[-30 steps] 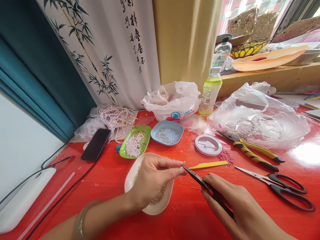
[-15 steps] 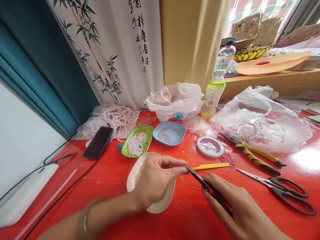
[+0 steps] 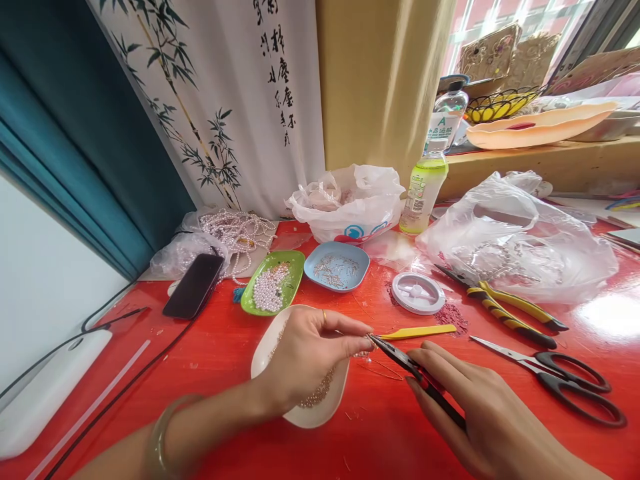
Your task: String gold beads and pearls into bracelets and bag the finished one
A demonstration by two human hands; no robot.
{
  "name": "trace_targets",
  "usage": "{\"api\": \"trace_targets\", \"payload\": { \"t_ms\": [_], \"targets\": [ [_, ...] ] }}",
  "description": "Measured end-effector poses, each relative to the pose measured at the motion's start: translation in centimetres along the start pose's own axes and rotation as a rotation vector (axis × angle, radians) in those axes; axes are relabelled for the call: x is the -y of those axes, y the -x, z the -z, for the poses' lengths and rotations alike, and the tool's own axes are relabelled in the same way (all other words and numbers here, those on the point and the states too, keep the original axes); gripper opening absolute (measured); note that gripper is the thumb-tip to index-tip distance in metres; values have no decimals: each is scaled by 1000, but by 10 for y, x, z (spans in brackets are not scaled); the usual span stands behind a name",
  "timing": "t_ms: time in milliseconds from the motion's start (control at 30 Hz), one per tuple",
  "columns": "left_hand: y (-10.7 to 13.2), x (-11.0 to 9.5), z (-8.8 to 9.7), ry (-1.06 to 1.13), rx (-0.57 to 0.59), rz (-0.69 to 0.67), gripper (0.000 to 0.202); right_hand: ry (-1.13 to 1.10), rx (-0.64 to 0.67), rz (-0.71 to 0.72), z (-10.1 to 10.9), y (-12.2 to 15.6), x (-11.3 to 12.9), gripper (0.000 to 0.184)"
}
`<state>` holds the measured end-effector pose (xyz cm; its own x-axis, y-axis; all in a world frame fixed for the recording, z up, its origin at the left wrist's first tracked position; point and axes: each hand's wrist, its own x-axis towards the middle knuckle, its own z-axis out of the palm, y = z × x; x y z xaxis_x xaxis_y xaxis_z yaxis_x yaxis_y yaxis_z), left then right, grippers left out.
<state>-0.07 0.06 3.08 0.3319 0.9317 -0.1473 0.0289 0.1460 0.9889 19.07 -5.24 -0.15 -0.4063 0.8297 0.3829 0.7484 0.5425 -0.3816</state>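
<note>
Left hand (image 3: 306, 359) pinching beaded wire (image 3: 369, 340), right hand (image 3: 483, 417) gripping pliers (image 3: 400, 361) (bottle (image 3: 447, 119) labelled "A")

Brightly lit by daylight through the window (image 3: 500, 20) at upper right, blown out there. Glares white on the glossy red surface (image 3: 607, 313) at the right edge. Casts only soft, faint shadows beneath the left hand (image 3: 305, 360) and right hand (image 3: 480, 410). Sharp mid-frame; bent and stretched toward the corners.

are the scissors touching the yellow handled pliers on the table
Apart. The head view shows a strip of bare red table running between the scissors and the yellow-handled pliers along their whole length.
</note>
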Motion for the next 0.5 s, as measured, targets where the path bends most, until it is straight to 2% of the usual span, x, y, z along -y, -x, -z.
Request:
{"api": "trace_targets", "payload": {
  "t_ms": [133,267,400,500],
  "targets": [
    [-1,-3,1,56,-4,32,15,-37,30,-49,3,-1,5,13],
    [-2,-3,1,87,9,28,13,-118,6,-100,9,-6,9,14],
    [-3,0,2,123,-3,40,14,-151,-35,-120,16,-9,0,19],
    [-3,2,3,108,-1,30,15,-100,-66,-197,19,-11,-11,23]
  ]
}}
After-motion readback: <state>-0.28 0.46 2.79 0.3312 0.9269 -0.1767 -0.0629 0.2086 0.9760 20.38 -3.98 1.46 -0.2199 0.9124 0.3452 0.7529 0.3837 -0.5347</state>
